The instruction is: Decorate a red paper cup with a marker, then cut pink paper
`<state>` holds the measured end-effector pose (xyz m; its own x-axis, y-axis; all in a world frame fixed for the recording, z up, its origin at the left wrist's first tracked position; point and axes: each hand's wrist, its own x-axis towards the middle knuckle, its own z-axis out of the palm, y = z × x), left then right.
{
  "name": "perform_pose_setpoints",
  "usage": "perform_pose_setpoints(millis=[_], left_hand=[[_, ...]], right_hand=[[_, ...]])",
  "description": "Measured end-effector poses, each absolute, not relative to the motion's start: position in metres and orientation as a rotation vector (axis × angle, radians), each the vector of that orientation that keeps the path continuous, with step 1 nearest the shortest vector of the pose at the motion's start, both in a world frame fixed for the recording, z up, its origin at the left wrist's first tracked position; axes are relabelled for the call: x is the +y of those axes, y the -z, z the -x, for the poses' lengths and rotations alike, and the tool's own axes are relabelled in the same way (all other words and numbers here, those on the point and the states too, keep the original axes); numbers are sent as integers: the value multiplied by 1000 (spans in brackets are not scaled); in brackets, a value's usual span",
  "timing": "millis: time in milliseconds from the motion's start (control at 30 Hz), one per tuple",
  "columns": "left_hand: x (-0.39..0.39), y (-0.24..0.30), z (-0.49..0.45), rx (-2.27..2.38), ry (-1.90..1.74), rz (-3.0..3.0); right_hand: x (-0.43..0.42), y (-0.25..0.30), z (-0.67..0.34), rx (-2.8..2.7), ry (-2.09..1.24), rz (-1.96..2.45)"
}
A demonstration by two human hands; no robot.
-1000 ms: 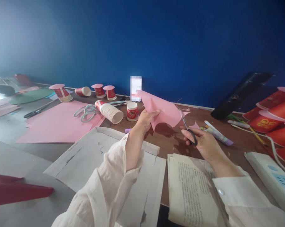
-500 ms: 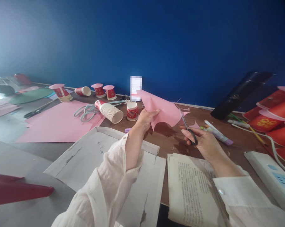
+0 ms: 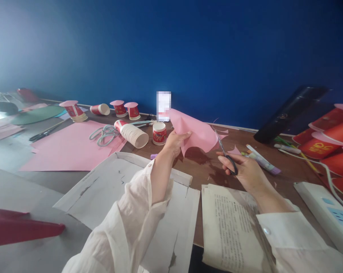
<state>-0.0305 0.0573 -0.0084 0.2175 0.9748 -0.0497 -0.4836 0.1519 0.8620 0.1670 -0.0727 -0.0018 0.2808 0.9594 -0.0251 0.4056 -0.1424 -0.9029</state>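
Note:
My left hand [image 3: 177,143] pinches a sheet of pink paper [image 3: 198,131] between thumb and fingers, holding it above the brown table. The sheet's lower edge is jagged, and a narrow strip juts out at its right end. My right hand [image 3: 242,167] grips black-handled scissors [image 3: 221,143], whose blades meet the right edge of the paper. A small pink scrap [image 3: 234,150] lies on the table behind the scissors. Left of the paper, a single red paper cup [image 3: 159,134] stands near my left wrist.
A stack of paper cups [image 3: 133,134] lies by a coiled cord [image 3: 103,135] on pink sheets [image 3: 66,151]. Red cups [image 3: 316,146] are piled at right, beside a black cylinder [image 3: 290,113] and a power strip [image 3: 327,212]. An open book [image 3: 228,227] lies in front.
The scissor blades have shifted slightly along the right edge of the pink paper. Both hands stay in nearly the same place.

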Motion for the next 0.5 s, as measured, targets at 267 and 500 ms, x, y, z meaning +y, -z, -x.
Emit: perform_pose_setpoints(millis=[267, 500], left_hand=[[59, 10, 31, 768, -1185, -850], [57, 10, 31, 693, -1174, -856]], right_hand=[[-74, -2, -165, -1284, -778, 1714], [-66, 12, -170, -1081, -871, 1579]])
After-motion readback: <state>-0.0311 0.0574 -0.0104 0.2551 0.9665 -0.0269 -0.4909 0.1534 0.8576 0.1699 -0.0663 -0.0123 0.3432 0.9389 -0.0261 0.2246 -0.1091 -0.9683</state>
